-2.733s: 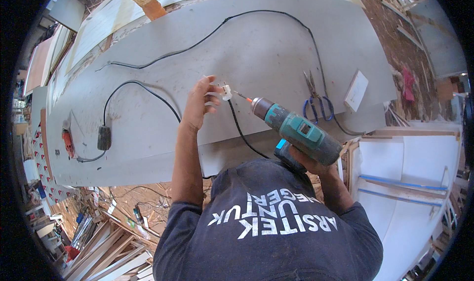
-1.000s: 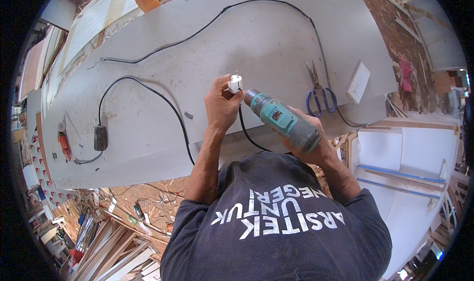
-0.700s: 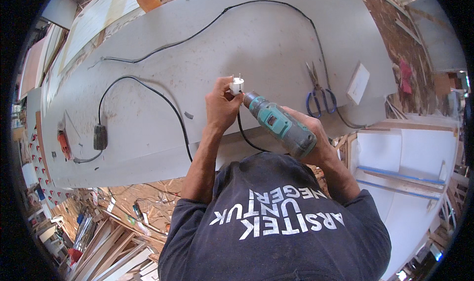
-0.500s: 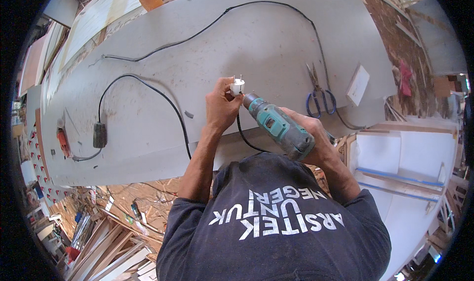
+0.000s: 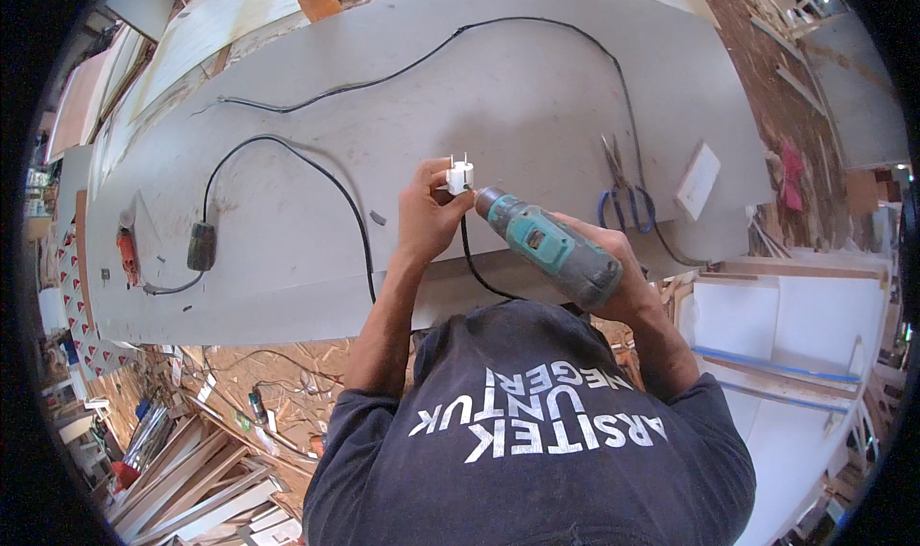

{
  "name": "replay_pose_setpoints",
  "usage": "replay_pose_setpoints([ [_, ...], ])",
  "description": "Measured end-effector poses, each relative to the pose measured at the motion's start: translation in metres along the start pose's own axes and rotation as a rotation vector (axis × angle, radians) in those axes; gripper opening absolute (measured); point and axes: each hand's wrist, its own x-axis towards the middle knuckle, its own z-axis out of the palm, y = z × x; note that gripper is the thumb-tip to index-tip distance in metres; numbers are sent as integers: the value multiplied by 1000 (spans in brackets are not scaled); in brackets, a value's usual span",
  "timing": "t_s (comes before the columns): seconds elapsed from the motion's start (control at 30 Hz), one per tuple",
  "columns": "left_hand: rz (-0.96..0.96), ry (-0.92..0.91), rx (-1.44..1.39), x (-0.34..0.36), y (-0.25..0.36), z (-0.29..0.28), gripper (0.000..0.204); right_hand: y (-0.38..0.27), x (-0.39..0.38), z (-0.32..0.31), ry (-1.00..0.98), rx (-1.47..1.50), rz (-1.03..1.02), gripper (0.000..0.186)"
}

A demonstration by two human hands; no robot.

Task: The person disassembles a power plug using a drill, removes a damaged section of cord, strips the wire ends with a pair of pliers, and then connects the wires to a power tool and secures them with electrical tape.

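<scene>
Pinched in the fingers of my left hand (image 5: 428,210) is a white two-pin plug (image 5: 460,175), its pins pointing away from me. A black cable (image 5: 469,252) runs from the plug down toward my body. My right hand (image 5: 614,258) is wrapped round the grip of a teal and grey cordless drill (image 5: 543,241). The drill's chuck (image 5: 487,199) meets the plug's lower right side, close to my left fingertips. The bit's tip is too small to make out. Both hands are above the grey table (image 5: 287,201).
Scissors with blue handles (image 5: 628,206) lie right of the drill, beside a white block (image 5: 699,180). A long black cable (image 5: 393,73) curves across the table's far side. At left are a dark inline box (image 5: 201,247) on a cable and a red-handled tool (image 5: 127,255). Wood offcuts (image 5: 192,484) litter the floor.
The view has shifted slightly, so the table's things sit a little lower and to the right. Both hands keep their holds on the plug and the drill.
</scene>
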Motion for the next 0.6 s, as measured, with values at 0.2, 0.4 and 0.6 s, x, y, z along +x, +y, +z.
replay_pose_setpoints([
  [0.2, -214, 110, -326, -16, -10, -20, 47, 24, -18, -11, 112, -102, 2, 42],
  [0.4, -228, 137, -403, -30, 14, -20, 49, 78, 49, 29, 572, 186, 34, 34],
  [0.6, -193, 140, -460, -41, 16, -22, 50, 118, 72, 61, 655, 155, -47, 27],
])
